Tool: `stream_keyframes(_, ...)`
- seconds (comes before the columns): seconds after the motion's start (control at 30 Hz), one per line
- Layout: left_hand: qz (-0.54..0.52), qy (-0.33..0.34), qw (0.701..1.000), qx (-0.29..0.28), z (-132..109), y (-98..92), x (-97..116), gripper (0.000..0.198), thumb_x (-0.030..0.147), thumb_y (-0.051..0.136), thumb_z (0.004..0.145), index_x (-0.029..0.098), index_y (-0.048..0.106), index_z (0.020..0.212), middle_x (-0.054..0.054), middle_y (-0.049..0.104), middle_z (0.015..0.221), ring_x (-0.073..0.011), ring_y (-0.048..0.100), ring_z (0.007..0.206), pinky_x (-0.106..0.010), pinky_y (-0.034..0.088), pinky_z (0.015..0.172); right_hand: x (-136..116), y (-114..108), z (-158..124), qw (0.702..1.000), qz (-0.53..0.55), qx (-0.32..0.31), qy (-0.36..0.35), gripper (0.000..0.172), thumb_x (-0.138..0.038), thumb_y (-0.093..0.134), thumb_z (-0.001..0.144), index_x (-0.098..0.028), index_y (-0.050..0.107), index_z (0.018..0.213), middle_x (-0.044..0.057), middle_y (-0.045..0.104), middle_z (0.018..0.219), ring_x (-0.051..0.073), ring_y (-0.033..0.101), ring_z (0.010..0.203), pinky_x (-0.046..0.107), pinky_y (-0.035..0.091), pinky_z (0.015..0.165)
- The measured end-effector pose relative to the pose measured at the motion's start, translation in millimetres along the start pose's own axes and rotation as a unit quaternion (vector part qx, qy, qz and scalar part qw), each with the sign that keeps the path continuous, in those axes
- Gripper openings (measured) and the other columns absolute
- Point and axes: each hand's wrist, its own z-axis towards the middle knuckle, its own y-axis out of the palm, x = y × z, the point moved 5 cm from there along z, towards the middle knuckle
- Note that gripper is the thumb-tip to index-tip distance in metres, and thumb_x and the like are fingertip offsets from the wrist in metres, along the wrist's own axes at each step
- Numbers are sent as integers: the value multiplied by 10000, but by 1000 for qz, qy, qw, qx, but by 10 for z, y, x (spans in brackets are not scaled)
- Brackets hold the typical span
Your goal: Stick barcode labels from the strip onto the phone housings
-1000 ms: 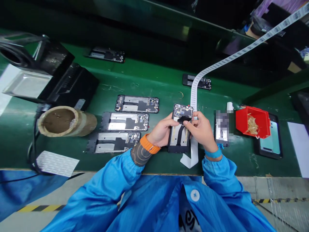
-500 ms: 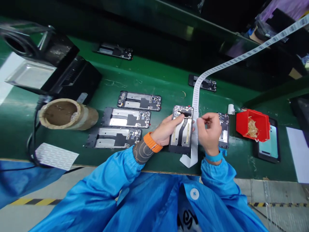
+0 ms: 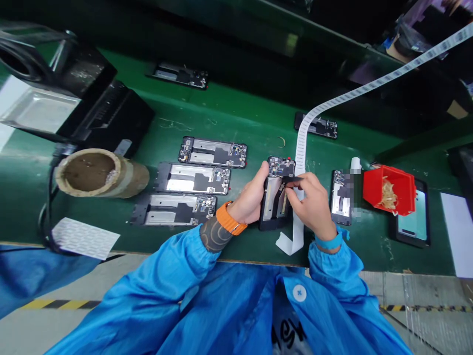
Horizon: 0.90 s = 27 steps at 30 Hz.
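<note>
My left hand (image 3: 251, 196) grips an opened phone frame (image 3: 274, 197) by its left edge, holding it upright over the green bench. My right hand (image 3: 312, 204) is pinched at the frame's upper middle, fingertips pressed on a small dark piece on it; what they hold is too small to name. A long white label strip (image 3: 301, 143) hangs down from the upper right, passes just behind my right hand and ends in a curl (image 3: 290, 242) near the bench edge.
Three opened phone frames (image 3: 192, 178) lie in a stack-like row to the left, and another (image 3: 342, 197) lies right of my hand. A red bin (image 3: 392, 190) stands at right, a cardboard tube (image 3: 99, 173) and a black machine (image 3: 74, 106) at left. Two more frames (image 3: 181, 75) lie at the back.
My right hand went from the frame to the label strip, then came back to the frame's upper middle. My left hand kept its hold and tilted the frame slightly.
</note>
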Motion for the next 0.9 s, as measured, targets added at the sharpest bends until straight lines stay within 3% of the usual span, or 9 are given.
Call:
stream_keyframes(0.13, 22, -40, 999, -15, -28, 48, -53, 631, 617, 304, 1033, 199, 691, 1306, -89, 771, 1063, -298, 710, 1075, -410, 554, 929, 58, 28, 28, 997, 40, -51, 34, 83, -167, 601, 898, -206, 604, 825, 44, 606, 849, 213, 598, 831, 353, 492, 752)
stream_keyframes(0.33, -10, -35, 999, -3, -5, 59, -11, 662, 644, 275, 1025, 197, 702, 1264, -90, 771, 1037, -305, 720, 1053, -432, 569, 921, -28, 5, -1, 995, -31, -99, 12, 163, -179, 489, 980, -204, 564, 837, 82, 589, 889, 245, 537, 882, 408, 450, 813)
stream_keyframes(0.43, -34, 19, 998, 44, 45, -30, 107, 699, 683, 280, 1005, 180, 710, 1229, -107, 773, 1019, -317, 726, 1030, -448, 586, 887, -189, -162, -76, 973, 96, -202, -55, 174, -174, 472, 999, -218, 529, 840, 66, 598, 912, 215, 555, 877, 375, 473, 797)
stream_keyframes(0.5, -38, 50, 996, 68, 71, -102, 158, 702, 703, 309, 989, 174, 721, 1199, -120, 773, 1008, -326, 729, 1020, -446, 592, 873, -284, -270, -103, 945, 218, -230, -76, 126, -171, 496, 993, -227, 523, 883, 64, 636, 992, 193, 603, 894, 343, 504, 781)
stream_keyframes(0.57, -28, 66, 995, 65, 83, -130, 151, 680, 711, 354, 975, 183, 731, 1180, -118, 775, 993, -328, 729, 1023, -437, 592, 876, -305, -275, -74, 950, 252, -181, -48, 111, -146, 524, 972, -235, 521, 906, 47, 665, 981, 172, 637, 849, 313, 515, 739)
stream_keyframes(0.7, 3, 64, 998, 29, 41, -38, 22, 602, 640, 370, 1009, 201, 727, 1213, -89, 776, 973, -302, 725, 1044, -418, 582, 915, -311, 8, 10, 994, 110, -17, -20, 165, -87, 551, 889, -232, 523, 815, -11, 611, 747, 145, 592, 667, 278, 474, 635)
stream_keyframes(0.8, 17, 57, 998, 29, -8, 53, -41, 600, 576, 308, 1047, 181, 717, 1241, -94, 770, 1007, -283, 718, 1066, -409, 569, 954, -309, 199, 38, 997, 61, 15, -38, 128, -122, 526, 926, -219, 584, 866, 13, 627, 780, 158, 608, 707, 289, 494, 663)
stream_keyframes(0.9, 26, 63, 997, 39, -21, 73, -41, 584, 559, 313, 1052, 185, 712, 1255, -95, 765, 1047, -278, 707, 1097, -416, 558, 983, -288, 212, 30, 997, 61, 14, -44, 146, -157, 510, 978, -208, 645, 1004, 49, 682, 882, 174, 643, 779, 308, 522, 711)
